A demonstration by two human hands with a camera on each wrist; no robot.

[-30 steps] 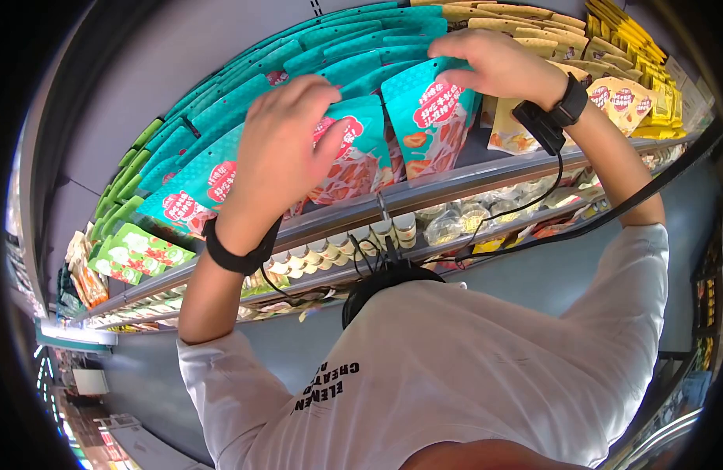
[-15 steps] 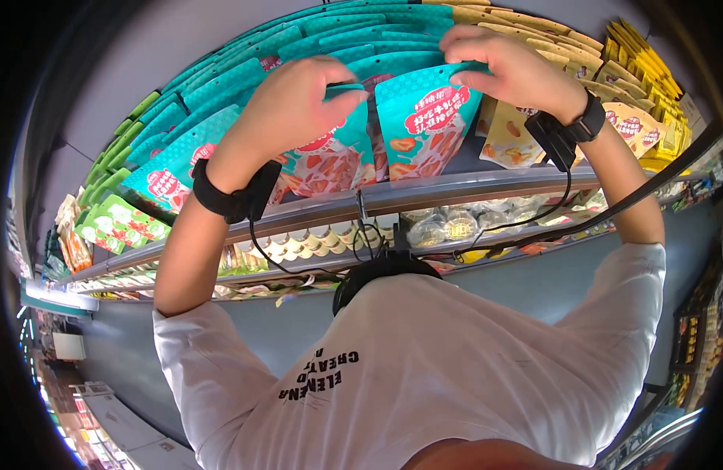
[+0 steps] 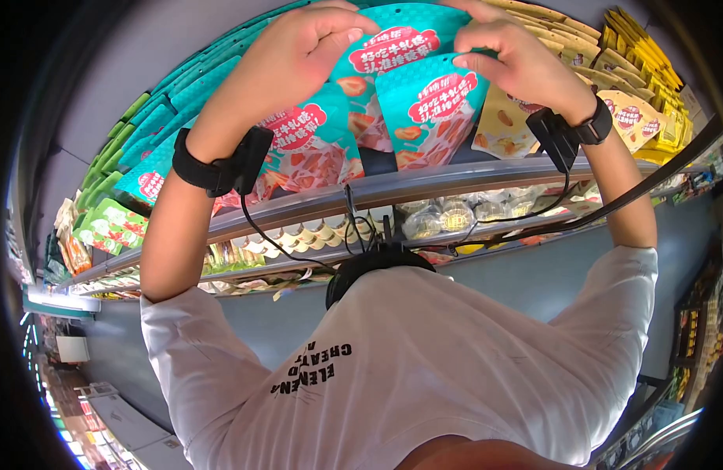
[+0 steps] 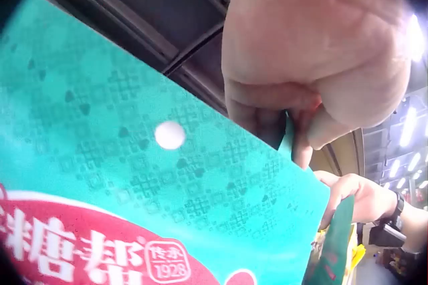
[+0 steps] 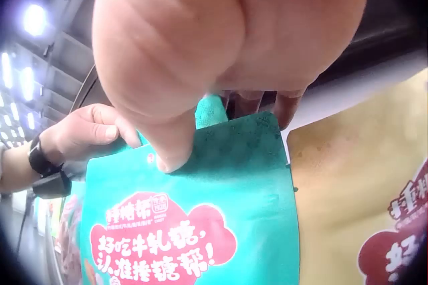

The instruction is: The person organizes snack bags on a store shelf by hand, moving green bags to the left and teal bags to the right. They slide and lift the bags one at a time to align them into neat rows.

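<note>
My left hand [image 3: 287, 63] pinches the top edge of a teal candy pouch [image 3: 396, 48], which stands up behind the front row. Its thumb and finger meet on a teal edge in the left wrist view. Just in front is another teal pouch [image 3: 436, 113] with a red label and strawberry pictures. My right hand [image 3: 522, 66] grips that front pouch by its top right corner, thumb on the face and fingers behind, as the right wrist view shows. A third teal pouch [image 3: 318, 141] leans on the shelf below my left hand.
Rows of teal pouches fill the shelf to the left, with green pouches [image 3: 110, 223] beyond. Tan pouches [image 3: 506, 125] and yellow packs [image 3: 647, 55] stand to the right. The shelf's front rail [image 3: 447, 178] runs below, above a lower shelf of wrapped goods [image 3: 455, 219]. Cables hang from both wrists.
My left hand has moved up, and the rear teal pouch has risen into sight between the hands. My right hand has come to grip the front pouch's corner and stays near it.
</note>
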